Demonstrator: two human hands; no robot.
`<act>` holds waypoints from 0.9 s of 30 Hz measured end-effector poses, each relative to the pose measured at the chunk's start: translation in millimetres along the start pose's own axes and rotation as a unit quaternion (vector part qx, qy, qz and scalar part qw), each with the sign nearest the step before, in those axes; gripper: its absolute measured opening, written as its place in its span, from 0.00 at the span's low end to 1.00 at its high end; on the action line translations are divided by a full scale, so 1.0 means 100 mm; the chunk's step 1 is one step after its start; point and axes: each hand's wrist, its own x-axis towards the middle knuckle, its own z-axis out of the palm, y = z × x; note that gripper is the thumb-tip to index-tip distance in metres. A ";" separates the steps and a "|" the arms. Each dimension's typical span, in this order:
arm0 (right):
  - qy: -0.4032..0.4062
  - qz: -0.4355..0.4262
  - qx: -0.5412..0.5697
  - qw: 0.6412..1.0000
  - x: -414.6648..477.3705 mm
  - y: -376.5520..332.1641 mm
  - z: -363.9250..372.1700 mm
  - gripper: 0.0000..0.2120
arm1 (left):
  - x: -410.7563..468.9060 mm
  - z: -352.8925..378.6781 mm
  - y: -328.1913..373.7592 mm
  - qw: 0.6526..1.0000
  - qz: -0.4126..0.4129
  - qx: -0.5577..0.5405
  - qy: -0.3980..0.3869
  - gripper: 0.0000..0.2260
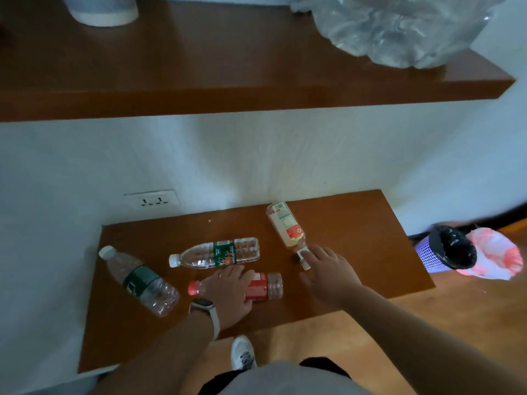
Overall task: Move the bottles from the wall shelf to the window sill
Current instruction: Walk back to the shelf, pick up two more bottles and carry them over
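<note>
Left hand (228,289) fingers clamped on red-capped bottle (263,286), right hand (328,269) fingers apart touching pale bottle (285,226)

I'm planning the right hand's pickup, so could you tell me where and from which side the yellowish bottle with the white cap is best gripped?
The yellowish bottle lies on its side on the lower shelf, cap toward the person. The right hand is already at the cap end. I would probably come from above and wrap the narrower shoulder just behind the cap, since its rounded sides are clear of the other bottles.
</note>
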 end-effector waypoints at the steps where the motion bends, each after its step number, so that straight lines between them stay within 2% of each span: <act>1: -0.002 -0.004 0.002 1.000 0.04 -0.01 0.00 0.27 | 0.00 0.01 -0.03 1.000 -0.010 -0.003 -0.008 0.28; 6: 0.011 -0.021 0.015 1.000 0.29 -0.03 -0.01 0.25 | 0.01 0.05 -0.06 0.998 -0.044 -0.039 -0.009 0.28; 15: 0.032 0.013 0.113 0.993 0.94 0.05 0.01 0.29 | 0.01 0.10 0.05 0.991 -0.111 -0.071 -0.004 0.29; 22: 0.024 0.016 0.166 0.986 1.41 0.20 0.12 0.37 | -0.10 0.06 0.27 0.975 -0.199 -0.082 0.050 0.32; 27: 0.000 0.031 0.203 0.979 1.62 0.25 0.18 0.37 | -0.08 -0.07 0.46 0.947 -0.287 -0.110 0.089 0.31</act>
